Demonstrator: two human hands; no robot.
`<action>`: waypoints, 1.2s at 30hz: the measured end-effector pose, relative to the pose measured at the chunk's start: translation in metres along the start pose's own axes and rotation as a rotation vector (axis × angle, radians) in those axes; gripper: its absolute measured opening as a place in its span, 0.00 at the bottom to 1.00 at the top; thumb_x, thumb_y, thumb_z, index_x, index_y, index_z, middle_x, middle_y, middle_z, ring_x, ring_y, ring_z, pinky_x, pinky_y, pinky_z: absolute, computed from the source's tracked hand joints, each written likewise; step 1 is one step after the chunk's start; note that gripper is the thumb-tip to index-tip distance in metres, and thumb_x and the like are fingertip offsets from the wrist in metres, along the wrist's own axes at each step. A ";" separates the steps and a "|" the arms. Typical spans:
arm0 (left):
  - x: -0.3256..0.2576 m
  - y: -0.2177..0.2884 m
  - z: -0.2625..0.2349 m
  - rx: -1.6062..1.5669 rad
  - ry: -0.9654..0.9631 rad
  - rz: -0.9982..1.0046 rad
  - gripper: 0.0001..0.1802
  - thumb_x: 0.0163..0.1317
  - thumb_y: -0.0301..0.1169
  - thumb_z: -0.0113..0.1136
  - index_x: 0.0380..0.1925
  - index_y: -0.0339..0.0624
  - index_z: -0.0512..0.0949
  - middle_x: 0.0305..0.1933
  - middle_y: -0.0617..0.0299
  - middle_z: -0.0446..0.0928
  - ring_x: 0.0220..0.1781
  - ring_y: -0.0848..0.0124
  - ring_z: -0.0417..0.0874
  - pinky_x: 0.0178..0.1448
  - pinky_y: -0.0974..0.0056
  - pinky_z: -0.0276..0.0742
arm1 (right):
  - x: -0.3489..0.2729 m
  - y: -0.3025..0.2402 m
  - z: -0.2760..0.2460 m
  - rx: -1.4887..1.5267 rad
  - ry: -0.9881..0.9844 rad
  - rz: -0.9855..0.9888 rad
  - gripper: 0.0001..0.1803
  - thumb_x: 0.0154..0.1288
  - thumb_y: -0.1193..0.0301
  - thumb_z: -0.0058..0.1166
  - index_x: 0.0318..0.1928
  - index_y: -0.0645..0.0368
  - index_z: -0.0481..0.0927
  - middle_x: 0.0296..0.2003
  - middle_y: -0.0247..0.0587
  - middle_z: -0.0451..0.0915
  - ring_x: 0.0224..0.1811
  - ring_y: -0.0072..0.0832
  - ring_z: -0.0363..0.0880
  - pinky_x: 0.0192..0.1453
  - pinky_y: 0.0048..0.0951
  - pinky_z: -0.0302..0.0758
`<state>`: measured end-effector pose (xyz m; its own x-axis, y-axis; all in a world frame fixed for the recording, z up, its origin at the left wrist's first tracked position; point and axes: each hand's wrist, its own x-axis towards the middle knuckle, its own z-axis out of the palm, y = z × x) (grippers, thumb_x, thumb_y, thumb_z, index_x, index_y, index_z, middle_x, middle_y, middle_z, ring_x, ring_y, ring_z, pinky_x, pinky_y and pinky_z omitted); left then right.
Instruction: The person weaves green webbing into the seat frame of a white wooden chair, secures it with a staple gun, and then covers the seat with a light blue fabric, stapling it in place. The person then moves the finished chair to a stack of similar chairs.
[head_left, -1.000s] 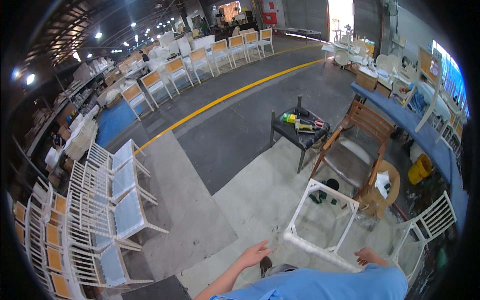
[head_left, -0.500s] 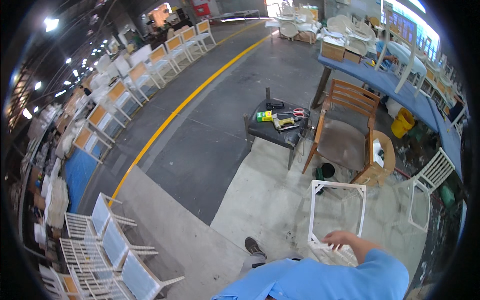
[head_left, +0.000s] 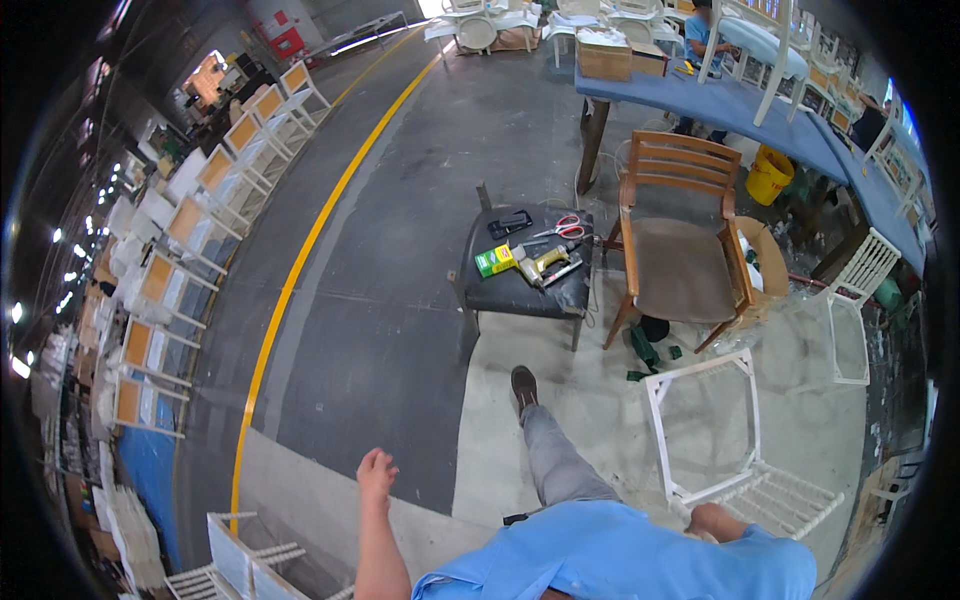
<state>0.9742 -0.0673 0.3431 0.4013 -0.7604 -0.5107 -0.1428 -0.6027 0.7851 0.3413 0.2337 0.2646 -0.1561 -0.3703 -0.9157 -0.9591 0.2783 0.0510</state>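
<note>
My left hand (head_left: 376,470) is raised over the floor on the left, its fingers loosely bent and apart, with nothing in it. At the lower right, my right hand (head_left: 714,521) is close to my body, its fingers hidden. Beside it a white chair frame (head_left: 655,430) lies tipped, with no seat and a back of turned spindles (head_left: 785,496); whether the hand touches it I cannot tell. Ahead, a black-seated stool (head_left: 500,292) bears a staple gun (head_left: 545,262), red-handled scissors (head_left: 570,228), a green and yellow box (head_left: 494,262) and a black tool (head_left: 510,223).
A wooden armchair (head_left: 680,275) with a brown seat stands by a cardboard box (head_left: 768,255). Behind are a blue-topped table (head_left: 690,98) and a yellow bucket (head_left: 770,177). White chairs (head_left: 195,225) line the left beyond a yellow floor line (head_left: 290,285). Another person (head_left: 700,35) is at the far table.
My left hand has come into view. My right hand has drawn back toward my body. One leg now stretches forward, and the view has shifted so the chair frame sits further right and tilted.
</note>
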 end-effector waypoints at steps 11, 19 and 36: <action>0.172 0.125 0.232 0.641 -0.879 0.038 0.28 0.80 0.44 0.58 0.74 0.47 0.74 0.61 0.55 0.86 0.56 0.65 0.88 0.63 0.59 0.82 | 0.334 -0.309 -0.588 0.525 1.015 -0.445 0.18 0.68 0.66 0.63 0.56 0.56 0.85 0.49 0.54 0.85 0.55 0.53 0.82 0.60 0.51 0.78; 0.245 0.179 0.125 0.136 0.056 -0.645 0.23 0.78 0.35 0.61 0.69 0.40 0.76 0.52 0.54 0.88 0.45 0.67 0.89 0.49 0.67 0.83 | 0.459 -0.395 -0.782 0.224 0.925 -0.271 0.37 0.63 0.73 0.67 0.73 0.44 0.74 0.74 0.32 0.73 0.77 0.43 0.68 0.76 0.56 0.67; 0.362 0.218 0.145 0.533 -0.554 0.040 0.36 0.75 0.37 0.66 0.78 0.39 0.66 0.60 0.50 0.86 0.59 0.62 0.89 0.66 0.59 0.82 | 0.383 -0.423 -0.804 0.844 0.759 -0.517 0.31 0.62 0.76 0.62 0.68 0.54 0.75 0.46 0.47 0.82 0.57 0.49 0.85 0.63 0.51 0.81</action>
<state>0.9572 -0.5094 0.2784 -0.1047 -0.7093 -0.6971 -0.6210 -0.5008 0.6030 0.4974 -0.7384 0.2130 -0.1723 -0.9454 -0.2766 -0.5414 0.3255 -0.7752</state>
